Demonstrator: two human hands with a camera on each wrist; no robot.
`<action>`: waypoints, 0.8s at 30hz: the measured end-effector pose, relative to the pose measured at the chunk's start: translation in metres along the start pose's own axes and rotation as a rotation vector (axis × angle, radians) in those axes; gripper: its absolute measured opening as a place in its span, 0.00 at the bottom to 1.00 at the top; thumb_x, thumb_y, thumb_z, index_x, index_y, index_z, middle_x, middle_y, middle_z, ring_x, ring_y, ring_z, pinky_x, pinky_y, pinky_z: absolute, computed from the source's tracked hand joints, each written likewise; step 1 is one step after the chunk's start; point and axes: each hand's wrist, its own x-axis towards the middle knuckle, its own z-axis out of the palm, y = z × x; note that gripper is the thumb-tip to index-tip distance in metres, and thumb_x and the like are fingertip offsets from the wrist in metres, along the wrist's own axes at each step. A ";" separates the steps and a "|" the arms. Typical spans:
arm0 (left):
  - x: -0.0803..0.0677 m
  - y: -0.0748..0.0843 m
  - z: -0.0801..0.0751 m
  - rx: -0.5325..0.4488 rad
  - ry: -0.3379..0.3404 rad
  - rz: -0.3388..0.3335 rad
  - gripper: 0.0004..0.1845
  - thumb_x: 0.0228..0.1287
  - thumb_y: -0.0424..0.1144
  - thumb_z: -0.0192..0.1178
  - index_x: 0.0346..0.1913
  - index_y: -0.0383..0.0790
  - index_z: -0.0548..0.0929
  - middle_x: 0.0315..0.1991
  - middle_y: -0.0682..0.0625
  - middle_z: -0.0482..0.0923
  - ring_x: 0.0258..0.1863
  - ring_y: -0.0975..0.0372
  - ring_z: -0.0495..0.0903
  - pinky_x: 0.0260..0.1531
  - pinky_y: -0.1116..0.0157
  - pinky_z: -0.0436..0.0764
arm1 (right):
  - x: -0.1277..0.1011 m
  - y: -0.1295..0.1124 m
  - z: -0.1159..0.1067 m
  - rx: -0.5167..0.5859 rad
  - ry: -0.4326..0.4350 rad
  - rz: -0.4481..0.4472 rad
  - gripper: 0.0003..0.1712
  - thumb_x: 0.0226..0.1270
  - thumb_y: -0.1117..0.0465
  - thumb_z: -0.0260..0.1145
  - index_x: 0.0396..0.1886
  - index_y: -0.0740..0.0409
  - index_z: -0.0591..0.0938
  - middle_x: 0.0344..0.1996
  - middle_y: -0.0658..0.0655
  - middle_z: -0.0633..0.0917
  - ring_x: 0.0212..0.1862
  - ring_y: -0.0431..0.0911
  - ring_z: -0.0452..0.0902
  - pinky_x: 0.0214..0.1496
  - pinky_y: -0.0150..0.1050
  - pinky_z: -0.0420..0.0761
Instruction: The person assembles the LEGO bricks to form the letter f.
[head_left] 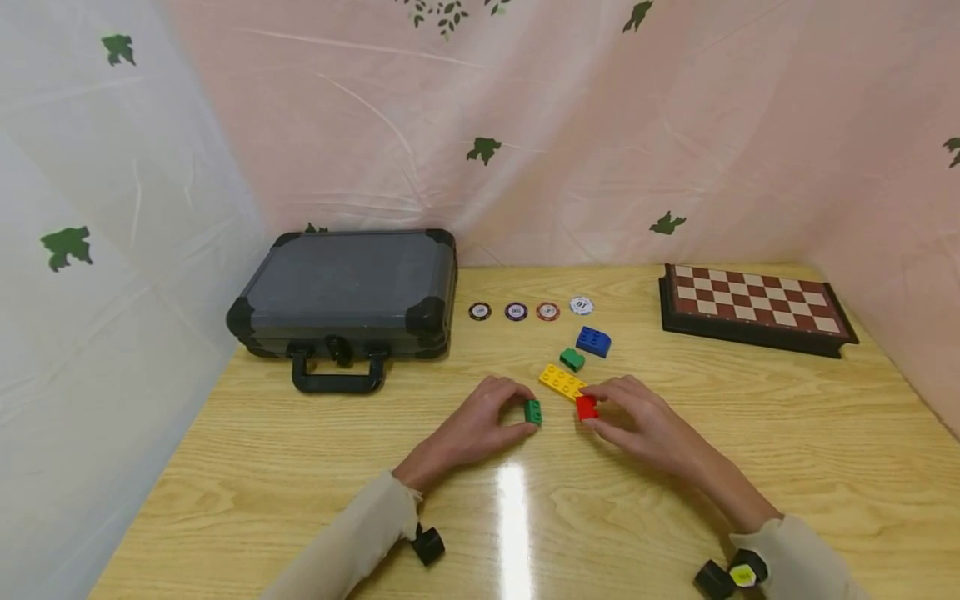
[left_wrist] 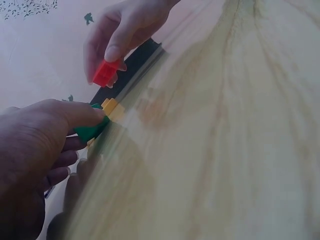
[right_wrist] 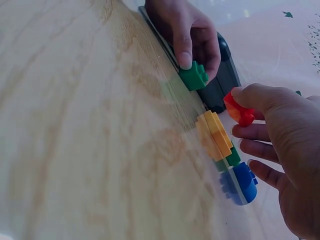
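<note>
My left hand [head_left: 480,421] pinches a small green brick [head_left: 533,412] between thumb and fingers just above the wooden table [head_left: 300,467]; the same green brick [right_wrist: 193,76] shows in the right wrist view. My right hand [head_left: 637,421] pinches a small red brick [head_left: 587,407], also seen as the red brick [left_wrist: 104,73] in the left wrist view. Between and just beyond the hands lies a flat yellow brick [head_left: 562,382]. Farther back sit a second green brick [head_left: 572,359] and a blue brick [head_left: 593,341].
A dark closed case [head_left: 348,292] with a handle stands at the back left. Several poker chips [head_left: 515,312] lie in a row behind the bricks. A chessboard [head_left: 753,304] rests at the back right. Curtained walls enclose the table.
</note>
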 end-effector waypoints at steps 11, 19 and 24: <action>-0.002 -0.002 0.000 0.013 0.015 0.018 0.17 0.66 0.42 0.72 0.55 0.42 0.83 0.52 0.52 0.80 0.55 0.59 0.71 0.60 0.57 0.72 | 0.002 -0.002 0.001 0.012 -0.002 0.010 0.22 0.65 0.63 0.77 0.58 0.58 0.84 0.51 0.52 0.85 0.52 0.46 0.79 0.51 0.50 0.83; -0.002 -0.004 -0.001 -0.004 0.007 0.007 0.18 0.67 0.42 0.71 0.56 0.42 0.84 0.53 0.50 0.79 0.56 0.58 0.71 0.60 0.55 0.73 | 0.009 -0.005 0.008 0.026 0.026 -0.057 0.22 0.61 0.63 0.80 0.55 0.56 0.86 0.49 0.48 0.85 0.51 0.45 0.78 0.51 0.48 0.83; -0.003 -0.005 -0.001 -0.019 0.004 0.010 0.17 0.67 0.43 0.71 0.56 0.43 0.84 0.53 0.51 0.79 0.56 0.58 0.71 0.59 0.55 0.73 | 0.015 -0.008 0.014 0.040 0.033 -0.107 0.23 0.60 0.63 0.80 0.55 0.56 0.86 0.49 0.47 0.85 0.52 0.44 0.77 0.52 0.48 0.82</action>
